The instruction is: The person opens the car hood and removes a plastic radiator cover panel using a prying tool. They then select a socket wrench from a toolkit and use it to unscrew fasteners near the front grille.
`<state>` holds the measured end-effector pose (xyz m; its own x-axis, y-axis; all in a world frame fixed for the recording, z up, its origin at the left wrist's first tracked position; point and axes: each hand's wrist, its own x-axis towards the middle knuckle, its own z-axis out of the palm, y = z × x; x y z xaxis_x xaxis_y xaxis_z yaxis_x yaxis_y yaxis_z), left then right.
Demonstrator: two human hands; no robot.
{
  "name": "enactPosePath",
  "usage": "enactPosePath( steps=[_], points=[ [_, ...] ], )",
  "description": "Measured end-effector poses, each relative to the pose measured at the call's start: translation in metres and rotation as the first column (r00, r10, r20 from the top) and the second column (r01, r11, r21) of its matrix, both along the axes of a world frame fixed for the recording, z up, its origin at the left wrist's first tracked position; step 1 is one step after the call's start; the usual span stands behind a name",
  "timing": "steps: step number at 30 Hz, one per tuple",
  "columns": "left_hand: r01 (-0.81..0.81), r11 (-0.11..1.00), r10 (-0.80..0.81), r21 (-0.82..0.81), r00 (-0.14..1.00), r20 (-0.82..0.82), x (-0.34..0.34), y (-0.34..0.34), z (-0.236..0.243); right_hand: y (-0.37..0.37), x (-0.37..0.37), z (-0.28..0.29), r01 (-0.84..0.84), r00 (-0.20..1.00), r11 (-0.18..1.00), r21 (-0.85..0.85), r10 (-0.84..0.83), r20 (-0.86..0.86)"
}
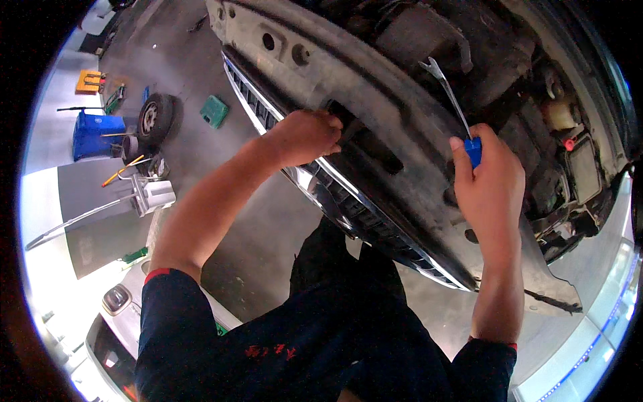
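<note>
Forked tool in the right hand, left hand at the car's front panel.
The right hand [494, 175] grips the blue handle of the forked tool [455, 102], its metal prongs pointing up over the engine bay [492, 80]. The left hand [305, 137] has its fingers curled at a dark slot [380, 151] in the panel [418, 124], above the grille [365, 205]; whether it grasps anything cannot be told.
</note>
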<state>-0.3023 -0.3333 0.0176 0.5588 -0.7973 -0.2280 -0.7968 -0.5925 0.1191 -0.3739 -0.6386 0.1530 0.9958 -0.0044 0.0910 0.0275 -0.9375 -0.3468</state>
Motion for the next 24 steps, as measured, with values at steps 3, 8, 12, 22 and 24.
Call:
enactPosePath(
  steps=[3,8,12,22,24],
  points=[
    [-0.034,0.999,0.033,0.018,0.998,0.059,-0.006,-0.006,0.008,0.0,-0.007,0.002,-0.012,1.0,1.0,0.013,0.012,0.008],
    [0.016,1.0,-0.011,-0.025,0.977,0.212,-0.009,0.0,-0.005,0.01,-0.015,0.01,-0.023,0.999,0.999,0.04,0.022,0.027],
    [0.103,0.993,-0.114,0.055,0.952,0.284,-0.009,-0.005,0.006,0.015,-0.017,0.011,-0.011,0.998,0.999,0.035,0.009,0.062],
    [-0.128,0.985,0.14,0.119,0.985,-0.099,0.008,-0.005,0.034,0.004,-0.006,0.004,-0.01,0.999,1.0,0.024,0.009,0.035],
    [-0.089,0.992,0.098,0.092,0.99,-0.099,0.009,-0.002,0.029,0.002,0.0,0.003,-0.001,0.999,1.0,0.027,0.0,0.035]
  ],
)
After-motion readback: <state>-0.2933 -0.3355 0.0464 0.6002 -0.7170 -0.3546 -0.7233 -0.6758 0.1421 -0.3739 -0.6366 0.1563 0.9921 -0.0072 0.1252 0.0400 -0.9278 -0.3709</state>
